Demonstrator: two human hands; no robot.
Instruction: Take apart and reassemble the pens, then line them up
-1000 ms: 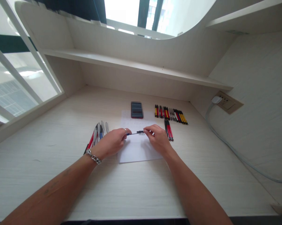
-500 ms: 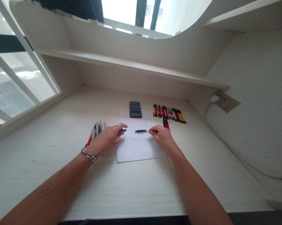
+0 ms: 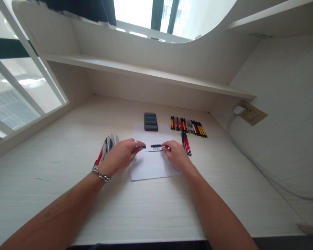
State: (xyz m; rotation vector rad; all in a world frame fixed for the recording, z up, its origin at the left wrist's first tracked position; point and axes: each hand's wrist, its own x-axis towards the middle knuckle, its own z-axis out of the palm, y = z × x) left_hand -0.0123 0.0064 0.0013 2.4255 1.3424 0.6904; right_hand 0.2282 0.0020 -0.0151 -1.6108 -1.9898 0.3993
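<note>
My left hand [image 3: 123, 152] is closed in a pinch on a small blue pen part [image 3: 144, 147], whose end pokes out past the fingertips; most of it is hidden. Across from it, my right hand [image 3: 175, 152] pinches a thin pen refill [image 3: 153, 151] that points left, level above the white paper [image 3: 151, 168]. Just beyond the refill lies a black pen part [image 3: 155, 146] on the paper, close to my right fingertips. Between the two is a small printed mark [image 3: 156, 149].
Left of the paper lie several grey and red pens [image 3: 104, 151], partly behind my left hand. A dark pixelated device [image 3: 150, 122] sits at the paper's far edge. Pens in a row [image 3: 189, 125] lie at the back right, with red and black pens [image 3: 187, 143] below. A cable [image 3: 246, 152] runs along the right wall.
My left hand has shifted slightly right with the blue part. My right hand has moved left and a little nearer with the refill, uncovering more of the red and black pens.
</note>
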